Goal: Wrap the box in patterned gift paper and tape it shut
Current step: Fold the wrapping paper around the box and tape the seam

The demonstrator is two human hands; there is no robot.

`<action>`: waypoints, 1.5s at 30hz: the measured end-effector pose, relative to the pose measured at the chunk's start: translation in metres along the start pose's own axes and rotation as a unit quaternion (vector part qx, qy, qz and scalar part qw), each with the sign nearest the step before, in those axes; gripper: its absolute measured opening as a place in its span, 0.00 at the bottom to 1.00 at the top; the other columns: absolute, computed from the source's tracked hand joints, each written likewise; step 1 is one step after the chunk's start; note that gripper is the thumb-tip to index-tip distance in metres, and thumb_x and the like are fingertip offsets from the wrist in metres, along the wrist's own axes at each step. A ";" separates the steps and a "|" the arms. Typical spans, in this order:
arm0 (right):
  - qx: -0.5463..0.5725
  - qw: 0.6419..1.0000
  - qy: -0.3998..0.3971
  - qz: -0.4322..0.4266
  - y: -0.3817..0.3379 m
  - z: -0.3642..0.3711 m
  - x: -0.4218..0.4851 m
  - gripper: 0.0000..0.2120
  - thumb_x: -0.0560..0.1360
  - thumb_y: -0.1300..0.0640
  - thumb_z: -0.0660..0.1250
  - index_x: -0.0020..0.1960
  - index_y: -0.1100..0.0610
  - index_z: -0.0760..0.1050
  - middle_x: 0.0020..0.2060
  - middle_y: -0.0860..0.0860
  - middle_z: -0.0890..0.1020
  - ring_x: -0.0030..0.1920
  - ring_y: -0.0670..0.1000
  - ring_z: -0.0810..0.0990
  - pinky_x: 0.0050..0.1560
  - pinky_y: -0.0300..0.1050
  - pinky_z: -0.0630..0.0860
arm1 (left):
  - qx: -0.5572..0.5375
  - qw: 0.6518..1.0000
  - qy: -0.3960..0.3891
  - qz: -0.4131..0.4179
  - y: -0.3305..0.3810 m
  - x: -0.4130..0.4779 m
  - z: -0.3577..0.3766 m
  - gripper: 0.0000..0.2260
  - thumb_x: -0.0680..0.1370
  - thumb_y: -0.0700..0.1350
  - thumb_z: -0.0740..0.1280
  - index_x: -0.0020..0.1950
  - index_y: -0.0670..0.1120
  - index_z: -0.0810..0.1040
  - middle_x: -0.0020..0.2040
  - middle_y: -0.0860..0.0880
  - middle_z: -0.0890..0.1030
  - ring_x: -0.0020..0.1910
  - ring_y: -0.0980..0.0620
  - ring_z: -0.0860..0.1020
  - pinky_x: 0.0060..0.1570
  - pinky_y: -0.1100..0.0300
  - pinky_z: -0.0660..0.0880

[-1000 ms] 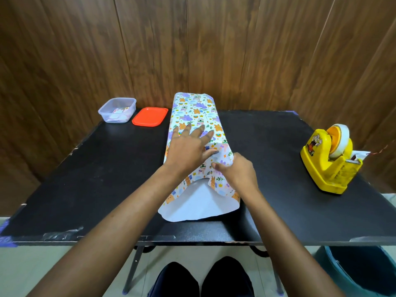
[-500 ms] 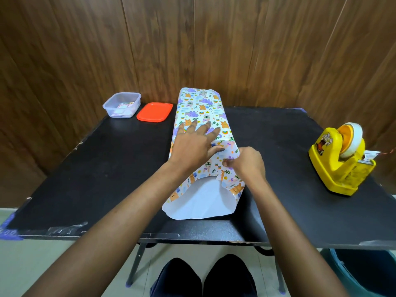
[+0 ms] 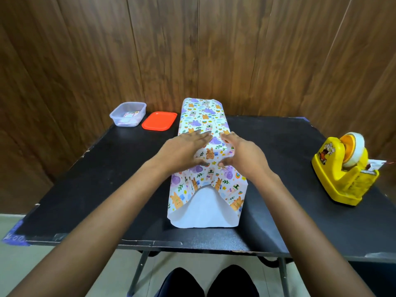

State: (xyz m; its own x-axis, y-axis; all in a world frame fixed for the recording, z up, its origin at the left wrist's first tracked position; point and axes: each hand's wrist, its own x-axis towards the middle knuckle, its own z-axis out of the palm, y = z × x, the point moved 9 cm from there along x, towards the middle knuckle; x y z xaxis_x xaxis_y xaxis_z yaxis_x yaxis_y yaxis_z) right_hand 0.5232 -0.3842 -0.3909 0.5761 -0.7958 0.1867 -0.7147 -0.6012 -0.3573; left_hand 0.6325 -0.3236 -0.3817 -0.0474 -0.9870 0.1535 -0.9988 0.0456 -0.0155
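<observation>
- Paper [image 3: 206, 189], wrapped tube-like, lies beneath your left grip [image 3: 184, 152] and right grip [image 3: 243, 154].
- Both grips press it flat-handed, fingers straight, thumbs close together.

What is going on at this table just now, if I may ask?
A person is wrapping a long parcel in patterned gift paper on a black table. Both the left hand and right hand press flat on its top. The near end is open, white underside showing. The yellow tape dispenser stands untouched at the right.

right hand [image 3: 244, 156] off its pinch, now flat on the gift paper [image 3: 205, 185]; left hand [image 3: 184, 151] slid leftward
</observation>
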 end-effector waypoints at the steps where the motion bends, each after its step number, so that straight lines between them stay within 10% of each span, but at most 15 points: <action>1: -0.017 1.000 -0.003 -0.004 -0.001 -0.001 0.000 0.38 0.70 0.53 0.73 0.74 0.47 0.58 0.75 0.50 0.59 0.69 0.55 0.68 0.58 0.49 0.72 | 0.024 1.000 -0.004 0.010 0.000 0.000 0.004 0.35 0.76 0.56 0.64 0.77 0.53 0.49 0.77 0.55 0.50 0.76 0.53 0.50 0.72 0.57 0.54; 7: -0.123 0.991 -0.014 -0.051 -0.008 -0.001 -0.001 0.39 0.70 0.50 0.73 0.75 0.49 0.55 0.77 0.46 0.52 0.76 0.45 0.48 0.61 0.45 0.70 | 0.091 0.996 -0.001 -0.002 -0.003 0.001 0.015 0.41 0.74 0.53 0.69 0.76 0.58 0.43 0.78 0.55 0.46 0.76 0.43 0.49 0.72 0.48 0.54; 13: -0.139 0.988 -0.006 -0.072 -0.010 -0.003 -0.001 0.37 0.69 0.49 0.73 0.73 0.50 0.59 0.76 0.46 0.56 0.76 0.47 0.50 0.63 0.47 0.69 | 0.086 0.996 -0.037 -0.008 -0.009 -0.004 0.012 0.43 0.74 0.48 0.70 0.76 0.58 0.42 0.78 0.55 0.44 0.77 0.50 0.48 0.65 0.51 0.68; 21: -0.153 0.985 -0.010 -0.078 -0.016 -0.005 0.002 0.33 0.69 0.49 0.74 0.69 0.52 0.63 0.75 0.48 0.60 0.76 0.48 0.54 0.59 0.46 0.71 | 0.029 0.995 -0.066 -0.064 -0.024 -0.007 0.013 0.40 0.76 0.41 0.67 0.77 0.50 0.43 0.78 0.50 0.44 0.76 0.53 0.46 0.71 0.55 0.60; 30: -0.130 0.988 -0.003 -0.086 -0.013 -0.002 0.000 0.34 0.69 0.50 0.73 0.71 0.52 0.61 0.75 0.47 0.58 0.76 0.46 0.52 0.61 0.44 0.69 | 0.033 0.999 -0.036 -0.002 0.024 0.014 0.010 0.33 0.79 0.59 0.56 0.78 0.48 0.45 0.78 0.47 0.46 0.77 0.45 0.47 0.74 0.50 0.50; 41: -0.095 0.993 0.020 -0.072 -0.003 -0.002 0.003 0.37 0.68 0.48 0.74 0.70 0.54 0.59 0.68 0.48 0.70 0.55 0.55 0.78 0.43 0.42 0.70 | 0.084 0.996 0.024 -0.025 0.028 0.024 0.014 0.31 0.79 0.61 0.54 0.77 0.47 0.54 0.77 0.48 0.55 0.75 0.43 0.55 0.73 0.45 0.54; 45: 0.057 0.997 -0.045 -0.039 0.008 0.001 0.002 0.41 0.68 0.52 0.75 0.74 0.51 0.56 0.69 0.48 0.70 0.62 0.53 0.74 0.54 0.43 0.72 | 0.087 0.996 0.025 -0.022 0.028 0.023 0.014 0.30 0.79 0.61 0.54 0.77 0.49 0.53 0.77 0.48 0.55 0.75 0.43 0.55 0.73 0.45 0.55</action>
State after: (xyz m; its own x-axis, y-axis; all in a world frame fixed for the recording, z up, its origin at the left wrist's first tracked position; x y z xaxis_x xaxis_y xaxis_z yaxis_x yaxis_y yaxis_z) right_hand 0.5190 -0.3905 -0.3941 0.6650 -0.7340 0.1379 -0.6190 -0.6450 -0.4481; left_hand 0.6035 -0.3475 -0.3923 -0.0086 -0.9785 0.2062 -0.9835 -0.0290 -0.1783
